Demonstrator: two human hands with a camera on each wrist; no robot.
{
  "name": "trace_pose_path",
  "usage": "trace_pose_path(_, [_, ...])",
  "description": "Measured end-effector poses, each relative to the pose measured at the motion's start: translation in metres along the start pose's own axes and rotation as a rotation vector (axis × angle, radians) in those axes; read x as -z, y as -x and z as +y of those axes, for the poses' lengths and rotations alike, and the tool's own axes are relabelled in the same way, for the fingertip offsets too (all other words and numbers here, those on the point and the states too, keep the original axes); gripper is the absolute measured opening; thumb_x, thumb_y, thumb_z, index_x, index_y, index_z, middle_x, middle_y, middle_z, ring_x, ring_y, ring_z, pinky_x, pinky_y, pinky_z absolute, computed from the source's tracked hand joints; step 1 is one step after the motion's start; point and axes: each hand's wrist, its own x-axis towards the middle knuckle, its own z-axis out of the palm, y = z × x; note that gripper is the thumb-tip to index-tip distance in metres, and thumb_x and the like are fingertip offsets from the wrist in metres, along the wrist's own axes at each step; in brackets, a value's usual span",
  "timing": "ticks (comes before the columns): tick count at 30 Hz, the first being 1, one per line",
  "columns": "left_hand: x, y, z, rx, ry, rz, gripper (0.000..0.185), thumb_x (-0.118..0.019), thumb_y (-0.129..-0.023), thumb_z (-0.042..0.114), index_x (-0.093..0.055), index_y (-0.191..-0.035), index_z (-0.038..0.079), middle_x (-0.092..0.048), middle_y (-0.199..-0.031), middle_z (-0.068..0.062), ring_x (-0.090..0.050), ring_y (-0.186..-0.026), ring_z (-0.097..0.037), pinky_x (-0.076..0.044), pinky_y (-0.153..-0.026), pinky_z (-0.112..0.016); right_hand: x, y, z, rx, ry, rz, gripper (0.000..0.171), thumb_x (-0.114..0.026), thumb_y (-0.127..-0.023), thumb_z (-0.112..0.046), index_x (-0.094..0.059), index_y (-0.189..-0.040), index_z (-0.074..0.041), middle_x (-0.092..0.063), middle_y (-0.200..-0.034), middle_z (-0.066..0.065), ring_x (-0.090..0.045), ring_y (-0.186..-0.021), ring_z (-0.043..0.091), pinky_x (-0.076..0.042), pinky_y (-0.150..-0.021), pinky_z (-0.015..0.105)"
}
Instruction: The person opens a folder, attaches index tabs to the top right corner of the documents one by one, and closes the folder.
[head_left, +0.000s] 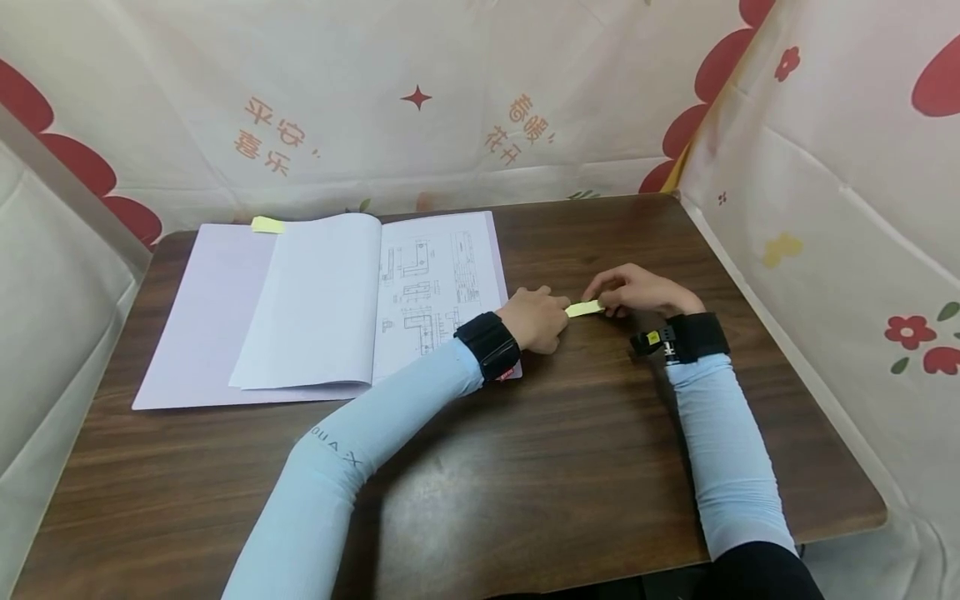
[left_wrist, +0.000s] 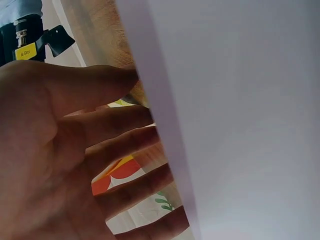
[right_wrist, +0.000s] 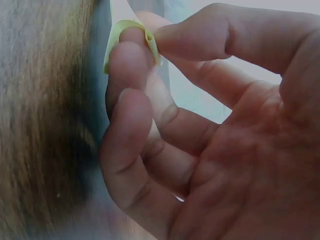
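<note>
A small yellow sticky note (head_left: 585,308) spans the gap between both hands, close over the table right of the folder. My right hand (head_left: 637,287) pinches its right end with thumb and index finger. In the right wrist view the yellow paper (right_wrist: 120,30) curls round a fingertip. At the note's left end, my left hand (head_left: 534,319) holds it with thumb and fingers, the wrist over the folder's right edge. In the left wrist view that hand's fingers (left_wrist: 107,120) are spread and their tips are hidden behind the folder's edge (left_wrist: 165,100).
An open lilac folder (head_left: 202,333) lies at left with a blank turned page (head_left: 315,308) and a page of technical drawings (head_left: 438,258). Another yellow sticky tab (head_left: 267,224) sticks out at its top. Printed curtains (head_left: 420,50) stand round the brown table (head_left: 540,467).
</note>
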Motion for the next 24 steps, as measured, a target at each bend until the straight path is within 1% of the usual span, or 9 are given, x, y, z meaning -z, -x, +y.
trace_pose_path(4, [0.0020,-0.0003,0.0007,0.005,0.001,0.001,0.031,-0.056,-0.102,0.028,-0.071,-0.128,0.018,-0.058,-0.134,0.004,-0.053,-0.115,-0.021,-0.053,-0.096,-0.040,0.0036,0.0010,0.0036,0.029,-0.014,-0.020,0.026,-0.053,-0.103,-0.006,-0.068,-0.124,0.001,-0.066,-0.095,0.019,-0.064,-0.079,0.025,-0.055,-0.069,0.036])
trace_pose_path(8, [0.0029,-0.0004,0.0017,0.006,0.011,-0.007,0.030,-0.057,-0.101,0.029,-0.071,-0.125,0.019,-0.057,-0.134,0.005,-0.053,-0.115,-0.021,-0.053,-0.095,-0.040,0.0045,0.0017,0.0071,0.015,-0.017,-0.022,0.026,-0.051,-0.104,-0.006,-0.068,-0.122,0.001,-0.066,-0.098,0.020,-0.064,-0.079,0.025,-0.055,-0.068,0.036])
trace_pose_path(12, [0.0035,-0.0003,0.0021,0.010,0.011,-0.018,0.028,-0.058,-0.100,0.029,-0.072,-0.123,0.019,-0.056,-0.133,0.005,-0.052,-0.115,-0.021,-0.053,-0.094,-0.039,0.0023,-0.0006,0.0081,-0.010,0.024,0.001,0.028,-0.048,-0.105,-0.009,-0.073,-0.115,0.000,-0.067,-0.100,0.016,-0.063,-0.080,0.024,-0.055,-0.069,0.034])
trace_pose_path(15, [0.0034,-0.0008,0.0020,0.013,0.013,-0.018,0.028,-0.058,-0.100,0.029,-0.072,-0.122,0.019,-0.056,-0.132,0.005,-0.052,-0.115,-0.020,-0.053,-0.095,-0.040,0.0003,-0.0035,0.0068,-0.025,0.063,0.028,0.031,-0.048,-0.105,-0.013,-0.076,-0.110,0.000,-0.070,-0.094,0.014,-0.064,-0.079,0.022,-0.055,-0.068,0.033])
trace_pose_path(18, [0.0041,-0.0003,0.0021,0.011,0.020,-0.017,0.028,-0.058,-0.100,0.029,-0.072,-0.122,0.019,-0.056,-0.132,0.004,-0.052,-0.116,-0.021,-0.053,-0.095,-0.040,-0.0017,-0.0047,0.0032,-0.049,0.098,0.054,0.026,-0.061,-0.103,-0.023,-0.077,-0.102,-0.002,-0.070,-0.084,0.011,-0.063,-0.075,0.021,-0.055,-0.067,0.032])
trace_pose_path(21, [0.0054,0.0002,0.0022,0.008,0.022,-0.022,0.029,-0.059,-0.100,0.029,-0.072,-0.124,0.019,-0.056,-0.133,0.004,-0.052,-0.116,-0.021,-0.054,-0.095,-0.040,-0.0029,-0.0059,0.0008,-0.046,0.152,0.070,0.027,-0.078,-0.092,-0.031,-0.074,-0.093,-0.004,-0.065,-0.075,0.005,-0.058,-0.069,0.018,-0.049,-0.064,0.029])
trace_pose_path(22, [0.0058,0.0004,0.0022,0.008,0.025,-0.023,0.030,-0.059,-0.099,0.029,-0.072,-0.124,0.019,-0.056,-0.133,0.004,-0.052,-0.116,-0.021,-0.054,-0.095,-0.039,-0.0033,-0.0062,0.0002,-0.041,0.165,0.073,0.028,-0.083,-0.088,-0.031,-0.072,-0.091,-0.005,-0.063,-0.073,0.004,-0.055,-0.068,0.018,-0.046,-0.063,0.029])
trace_pose_path(24, [0.0059,-0.0002,0.0022,0.004,0.030,-0.024,0.030,-0.060,-0.099,0.028,-0.072,-0.125,0.019,-0.056,-0.133,0.004,-0.053,-0.115,-0.021,-0.054,-0.093,-0.038,-0.0032,-0.0066,0.0014,-0.026,0.169,0.076,0.029,-0.087,-0.084,-0.025,-0.068,-0.093,-0.004,-0.057,-0.071,0.002,-0.051,-0.066,0.017,-0.041,-0.061,0.028])
